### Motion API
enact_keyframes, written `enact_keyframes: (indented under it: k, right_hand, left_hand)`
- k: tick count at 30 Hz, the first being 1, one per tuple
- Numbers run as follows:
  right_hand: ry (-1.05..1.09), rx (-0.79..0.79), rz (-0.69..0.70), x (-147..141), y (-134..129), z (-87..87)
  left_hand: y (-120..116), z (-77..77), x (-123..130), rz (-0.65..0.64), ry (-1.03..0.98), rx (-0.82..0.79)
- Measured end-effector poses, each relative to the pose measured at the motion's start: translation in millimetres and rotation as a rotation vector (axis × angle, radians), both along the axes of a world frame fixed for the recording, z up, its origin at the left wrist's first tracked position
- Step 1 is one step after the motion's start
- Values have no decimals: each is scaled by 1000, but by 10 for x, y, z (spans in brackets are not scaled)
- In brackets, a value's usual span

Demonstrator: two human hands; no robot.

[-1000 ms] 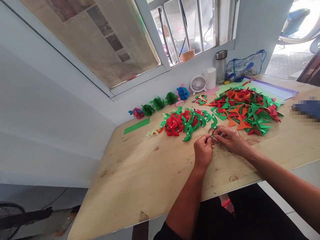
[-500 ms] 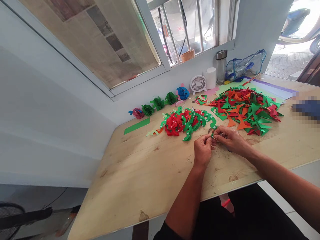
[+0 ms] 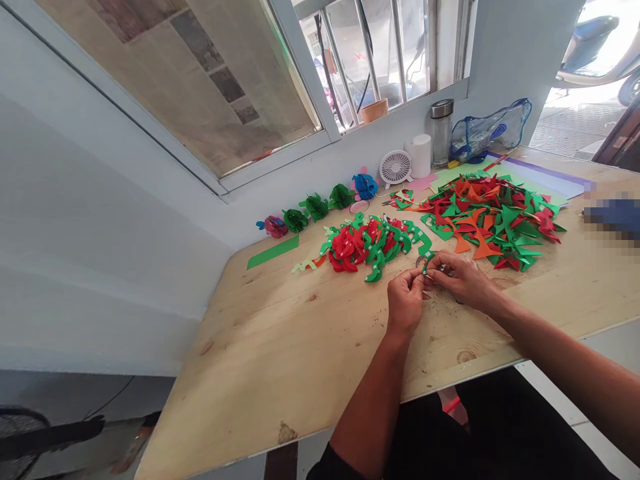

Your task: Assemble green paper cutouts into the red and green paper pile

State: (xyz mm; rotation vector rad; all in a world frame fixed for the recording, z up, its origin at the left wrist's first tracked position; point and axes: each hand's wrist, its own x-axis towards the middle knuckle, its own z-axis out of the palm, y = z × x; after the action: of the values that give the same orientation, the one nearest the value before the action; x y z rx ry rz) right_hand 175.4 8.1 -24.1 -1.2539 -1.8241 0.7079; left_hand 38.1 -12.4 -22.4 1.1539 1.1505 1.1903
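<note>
My left hand (image 3: pixel 406 295) and my right hand (image 3: pixel 465 279) meet above the table (image 3: pixel 280 333), fingertips pinched together on a small green paper piece (image 3: pixel 425 268). Most of that piece is covered by my fingers. Close to the fingertips is a small ring-shaped item (image 3: pixel 421 262), too small to make out. A heap of curved red paper cutouts (image 3: pixel 345 248) and green paper cutouts (image 3: pixel 376 267), several with small white squares on them, lies just left of and beyond my hands. Beyond my right hand is a big pile of red, orange and green paper scraps (image 3: pixel 493 217).
Along the wall stand green paper flowers (image 3: pixel 316 207), a blue paper flower (image 3: pixel 365 187), a small white fan (image 3: pixel 395 168), a white cylinder (image 3: pixel 420 155), a glass bottle (image 3: pixel 441 133) and a clear blue-edged pouch (image 3: pixel 490 130). A green paper strip (image 3: pixel 273 252) lies at the left.
</note>
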Motion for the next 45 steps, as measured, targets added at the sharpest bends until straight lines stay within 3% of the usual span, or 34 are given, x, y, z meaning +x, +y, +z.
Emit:
enact_keyframes:
  k: [17,26,33,45]
  right_hand:
    - [-18,-9,-14,-10,-11,33]
    - [-44,23,-4,4,12,-7]
    - [-52,79,-6,-26,-16,58]
    - [-48,104,-178,-46,-48,114]
  left_hand:
    - [-3,28,14,16,2,-21]
    - [-6,-15,5,41,49,24]
    - [6,-49,13,77,57,29]
    - [9,12,4,117,-114,-91]
